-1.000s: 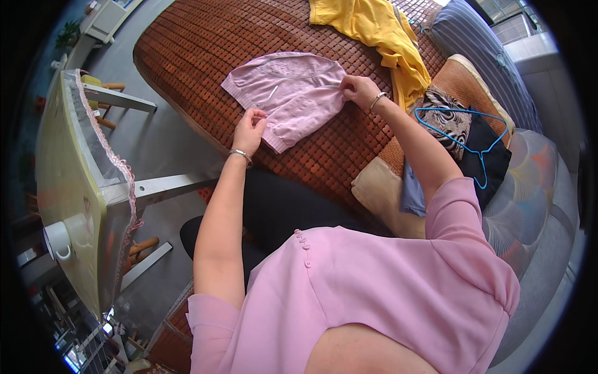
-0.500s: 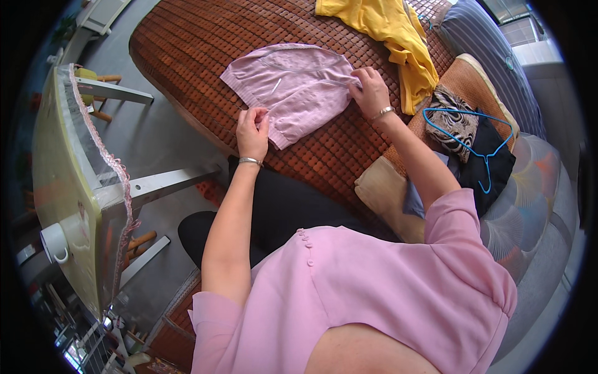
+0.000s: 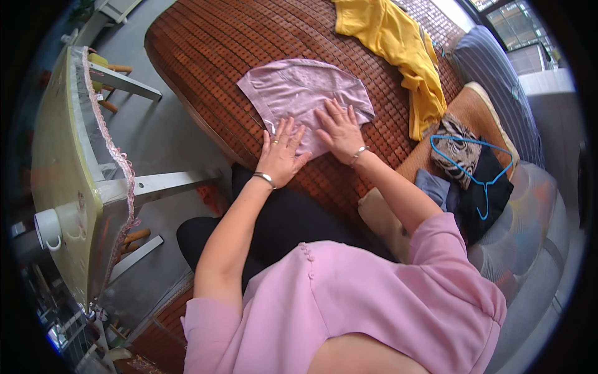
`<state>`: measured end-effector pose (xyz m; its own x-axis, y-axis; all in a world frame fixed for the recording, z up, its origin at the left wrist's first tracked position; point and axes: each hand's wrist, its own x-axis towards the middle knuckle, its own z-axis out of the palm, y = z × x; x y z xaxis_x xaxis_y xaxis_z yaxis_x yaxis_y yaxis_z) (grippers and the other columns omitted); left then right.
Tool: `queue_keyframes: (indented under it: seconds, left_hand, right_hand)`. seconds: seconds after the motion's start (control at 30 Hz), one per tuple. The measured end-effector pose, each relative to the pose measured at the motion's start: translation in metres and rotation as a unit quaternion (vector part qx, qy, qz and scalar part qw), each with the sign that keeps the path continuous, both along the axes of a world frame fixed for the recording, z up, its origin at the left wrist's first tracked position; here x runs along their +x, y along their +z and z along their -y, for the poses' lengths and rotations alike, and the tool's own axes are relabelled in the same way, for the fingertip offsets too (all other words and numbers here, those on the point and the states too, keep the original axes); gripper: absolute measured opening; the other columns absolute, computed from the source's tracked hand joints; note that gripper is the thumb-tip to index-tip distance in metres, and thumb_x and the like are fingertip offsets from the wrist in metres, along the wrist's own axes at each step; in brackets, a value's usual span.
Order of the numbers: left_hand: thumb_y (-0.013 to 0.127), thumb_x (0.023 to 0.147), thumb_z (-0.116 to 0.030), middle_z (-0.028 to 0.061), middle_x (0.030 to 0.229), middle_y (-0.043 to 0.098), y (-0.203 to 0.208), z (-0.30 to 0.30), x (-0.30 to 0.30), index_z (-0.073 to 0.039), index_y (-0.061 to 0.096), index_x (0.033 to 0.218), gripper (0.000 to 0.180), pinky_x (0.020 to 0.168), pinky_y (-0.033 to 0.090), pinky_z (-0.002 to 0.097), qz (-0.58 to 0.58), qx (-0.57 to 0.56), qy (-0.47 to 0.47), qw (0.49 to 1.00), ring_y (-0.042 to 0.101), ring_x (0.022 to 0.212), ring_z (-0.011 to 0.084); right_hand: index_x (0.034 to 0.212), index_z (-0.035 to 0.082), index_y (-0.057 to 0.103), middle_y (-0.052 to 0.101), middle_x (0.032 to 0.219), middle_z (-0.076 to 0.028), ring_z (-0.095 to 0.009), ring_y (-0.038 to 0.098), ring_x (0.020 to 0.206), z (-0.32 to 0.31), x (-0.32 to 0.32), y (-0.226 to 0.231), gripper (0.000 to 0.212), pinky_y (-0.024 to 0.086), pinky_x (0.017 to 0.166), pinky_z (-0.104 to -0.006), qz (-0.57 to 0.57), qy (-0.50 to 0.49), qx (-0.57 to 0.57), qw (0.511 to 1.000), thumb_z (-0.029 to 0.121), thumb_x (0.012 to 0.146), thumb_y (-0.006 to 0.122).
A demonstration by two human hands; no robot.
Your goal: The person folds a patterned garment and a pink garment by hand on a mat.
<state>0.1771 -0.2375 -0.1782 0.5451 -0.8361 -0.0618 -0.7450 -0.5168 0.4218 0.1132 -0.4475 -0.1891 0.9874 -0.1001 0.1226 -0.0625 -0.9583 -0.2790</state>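
A pink knit garment (image 3: 299,84) with a ribbed edge lies folded on the brown tiled mat (image 3: 199,56) of the couch. My left hand (image 3: 281,154) lies flat on its near left part, fingers spread, the wrist wearing a silver bracelet. Close beside it, my right hand (image 3: 340,131) rests palm down on the near right part, fingers also spread. Neither hand grips the cloth. The fabric under both palms is hidden.
A yellow garment (image 3: 398,43) lies at the far right of the mat. Right of me, a blue hanger (image 3: 473,177) lies on a black garment (image 3: 483,202) and a zebra-patterned cloth (image 3: 451,128). A covered table (image 3: 68,174) with a white mug (image 3: 47,228) stands at left.
My fingers have let go of the garment's edges, and both hands now lie flat on it. The right hand has moved nearer to me and leftward. The garment's near part is folded over.
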Motion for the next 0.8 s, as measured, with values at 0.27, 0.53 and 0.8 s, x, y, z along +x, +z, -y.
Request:
queue_keyframes:
  seconds: [0.27,0.53,0.8]
  left_hand:
    - [0.059,0.087,-0.024,0.0127,0.103,0.064,0.006,-0.010,0.155,-0.005,0.061,0.112,0.031,0.086,0.046,0.0388,0.124,-0.165,0.317,0.926,0.059,0.094,0.0301]
    - [0.071,0.078,-0.017,0.0005,0.076,0.064,-0.018,0.006,0.172,-0.005,0.069,0.094,0.019,0.066,0.048,0.0258,-0.107,-0.155,0.385,0.903,0.057,0.068,0.0099]
    - [0.066,0.074,-0.003,0.0064,0.085,0.053,0.041,-0.016,0.069,-0.008,0.065,0.086,0.013,0.075,0.044,0.0349,0.065,-0.262,0.174,0.947,0.052,0.085,0.0248]
  right_hand:
    - [0.095,0.015,0.069,0.067,0.094,-0.009,-0.028,0.061,0.092,0.086,0.131,0.027,0.016,0.049,0.082,-0.0372,0.075,-0.083,0.158,0.981,0.022,0.083,0.061]
    - [0.084,0.013,0.068,0.065,0.090,-0.008,-0.028,0.060,0.089,0.063,0.167,0.001,0.011,0.049,0.082,-0.0382,-0.026,-0.065,0.081,0.994,0.018,0.074,0.064]
    - [0.080,0.013,0.063,0.058,0.082,-0.005,-0.024,0.056,0.085,0.075,0.089,0.041,0.004,0.049,0.077,-0.0352,0.065,0.029,0.100,0.992,0.013,0.076,0.063]
